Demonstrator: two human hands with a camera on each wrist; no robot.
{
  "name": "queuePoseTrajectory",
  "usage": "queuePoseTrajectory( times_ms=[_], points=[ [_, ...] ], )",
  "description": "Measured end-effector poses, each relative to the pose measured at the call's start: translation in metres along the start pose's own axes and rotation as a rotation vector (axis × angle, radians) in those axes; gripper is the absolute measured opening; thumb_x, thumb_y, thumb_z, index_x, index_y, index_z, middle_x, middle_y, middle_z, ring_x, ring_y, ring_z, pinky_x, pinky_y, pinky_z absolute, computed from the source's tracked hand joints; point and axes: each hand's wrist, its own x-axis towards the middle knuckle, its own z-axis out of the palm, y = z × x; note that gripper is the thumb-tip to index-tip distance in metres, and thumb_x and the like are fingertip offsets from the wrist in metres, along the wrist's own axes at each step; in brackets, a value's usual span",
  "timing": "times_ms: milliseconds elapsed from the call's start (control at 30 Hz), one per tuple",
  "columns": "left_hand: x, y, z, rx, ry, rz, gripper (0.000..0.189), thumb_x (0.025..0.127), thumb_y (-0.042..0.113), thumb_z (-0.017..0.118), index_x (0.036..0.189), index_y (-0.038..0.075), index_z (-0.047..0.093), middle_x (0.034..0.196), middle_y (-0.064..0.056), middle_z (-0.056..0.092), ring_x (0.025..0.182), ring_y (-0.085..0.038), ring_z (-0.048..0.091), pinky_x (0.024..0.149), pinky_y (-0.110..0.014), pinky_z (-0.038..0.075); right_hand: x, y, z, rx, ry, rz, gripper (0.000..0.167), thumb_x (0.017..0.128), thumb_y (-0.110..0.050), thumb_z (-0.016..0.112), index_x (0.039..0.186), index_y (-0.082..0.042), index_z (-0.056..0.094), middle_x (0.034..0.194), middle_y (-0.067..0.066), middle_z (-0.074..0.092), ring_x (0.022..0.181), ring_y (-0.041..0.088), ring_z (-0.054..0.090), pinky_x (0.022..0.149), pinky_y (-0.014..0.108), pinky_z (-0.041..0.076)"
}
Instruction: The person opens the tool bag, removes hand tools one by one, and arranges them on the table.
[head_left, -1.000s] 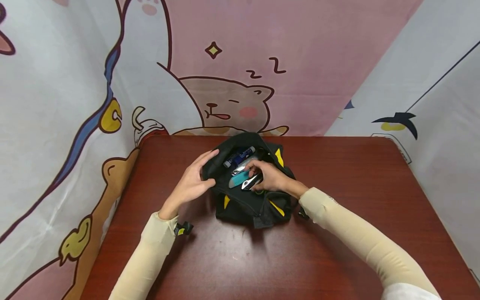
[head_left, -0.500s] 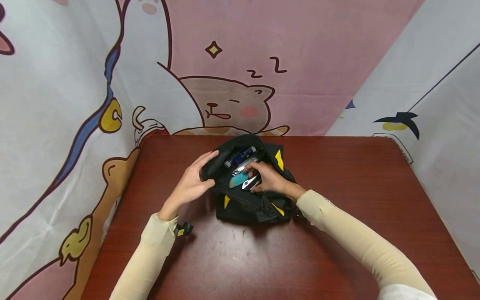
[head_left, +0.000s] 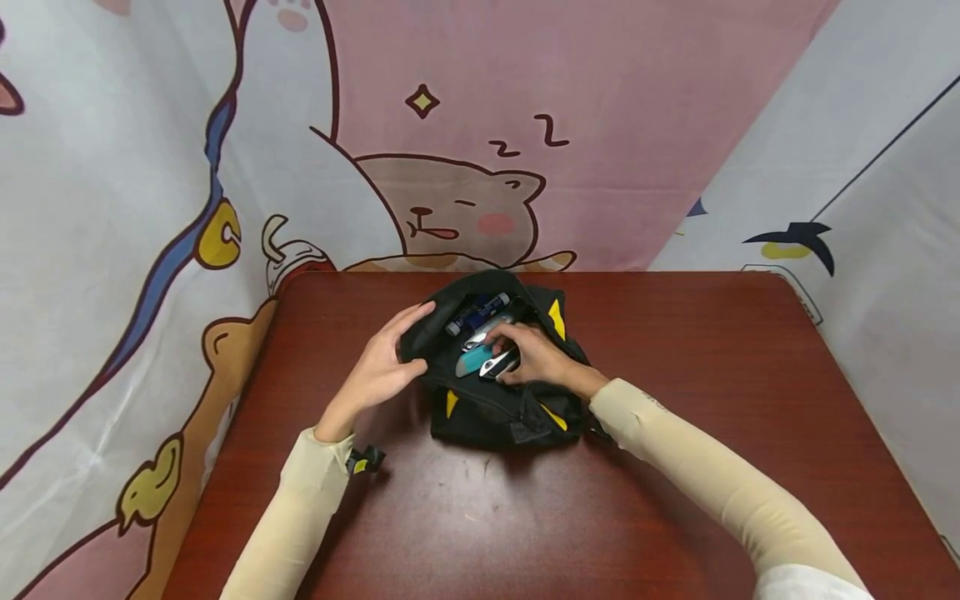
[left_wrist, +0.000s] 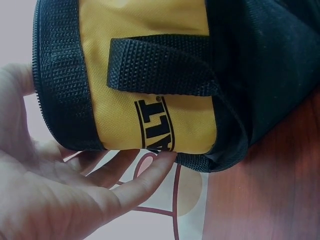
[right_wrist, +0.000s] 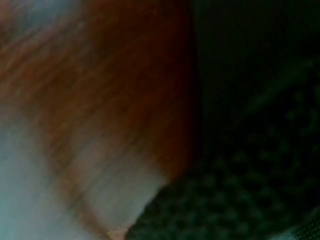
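Observation:
A black tool bag (head_left: 480, 412) with yellow patches lies unzipped on the table. My left hand (head_left: 378, 362) holds its left end, thumb at the opening and fingers along the outside. The left wrist view shows that end's yellow panel (left_wrist: 175, 115) with black lettering and a black strap loop (left_wrist: 160, 65). Inside the opening, my right hand (head_left: 536, 354) grips a black-and-silver utility knife (head_left: 493, 367). Beside the knife are a teal object with a grey end (head_left: 472, 361), a silver tool (head_left: 477, 337) and a dark blue cylinder (head_left: 480, 315). The right wrist view is blurred, with dark fabric on its right.
The bag stands near the back edge of a reddish-brown table (head_left: 712, 417). A cartoon-printed cloth (head_left: 600, 125) hangs behind and along the sides. A small black strap piece (head_left: 366, 460) shows by the left wrist.
Over the last second the black flap at the bag's front has shifted slightly upward and the right forearm has drawn a little left. Both hands keep nearly the same places.

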Motion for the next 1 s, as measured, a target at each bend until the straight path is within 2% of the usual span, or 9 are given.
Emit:
queuePoseTrajectory(
  times_ms=[133,333,567,767,867,1000],
  points=[
    [0.000,0.000,0.000,0.004,-0.003,0.001,0.084,0.091,-0.007,0.068,0.170,0.012,0.047,0.177,-0.015,0.036,0.156,-0.039,0.040,0.124,-0.068,0.036,-0.001,-0.004,-0.003,0.043,0.016,0.026,0.064,0.074,0.000,0.098,0.129,-0.002,0.067,0.107,0.009,0.078,0.100,0.027,0.074,0.093,0.049,0.060],
    [0.000,0.001,0.000,0.003,-0.004,0.010,0.084,0.091,-0.007,0.067,0.170,0.012,0.047,0.176,-0.015,0.037,0.158,-0.038,0.038,0.125,-0.069,0.033,-0.001,-0.011,-0.007,0.086,0.033,0.036,0.063,0.077,-0.002,0.098,0.132,-0.006,0.067,0.112,0.008,0.079,0.105,0.028,0.075,0.095,0.052,0.061],
    [0.000,0.001,0.000,0.003,-0.004,0.014,0.083,0.091,-0.006,0.067,0.170,0.011,0.047,0.176,-0.015,0.037,0.157,-0.038,0.039,0.124,-0.067,0.036,-0.003,-0.017,-0.010,0.124,0.045,0.057,0.059,0.079,-0.005,0.098,0.129,-0.008,0.068,0.111,0.006,0.080,0.103,0.024,0.076,0.092,0.049,0.062],
    [-0.001,0.001,0.001,0.007,-0.008,0.000,0.084,0.091,-0.007,0.066,0.170,0.012,0.046,0.177,-0.016,0.035,0.159,-0.039,0.037,0.125,-0.068,0.033,-0.006,-0.020,-0.009,0.198,0.092,0.067,0.052,0.080,-0.006,0.097,0.125,-0.009,0.071,0.109,0.007,0.079,0.100,0.023,0.076,0.091,0.045,0.063],
    [-0.002,0.001,0.002,0.006,-0.010,-0.004,0.084,0.092,-0.009,0.066,0.171,0.012,0.045,0.178,-0.016,0.034,0.161,-0.039,0.034,0.126,-0.069,0.031,-0.007,-0.024,-0.010,0.255,0.125,0.070,0.052,0.080,-0.004,0.096,0.126,-0.004,0.073,0.109,0.009,0.079,0.099,0.026,0.076,0.090,0.047,0.063],
    [-0.002,0.001,0.003,0.006,-0.008,-0.001,0.084,0.092,-0.010,0.066,0.170,0.012,0.046,0.177,-0.016,0.034,0.160,-0.039,0.036,0.125,-0.068,0.034,-0.008,-0.029,-0.011,0.301,0.171,0.061,0.050,0.080,-0.003,0.097,0.126,-0.003,0.077,0.109,0.008,0.080,0.099,0.025,0.076,0.090,0.046,0.064]
  ],
)
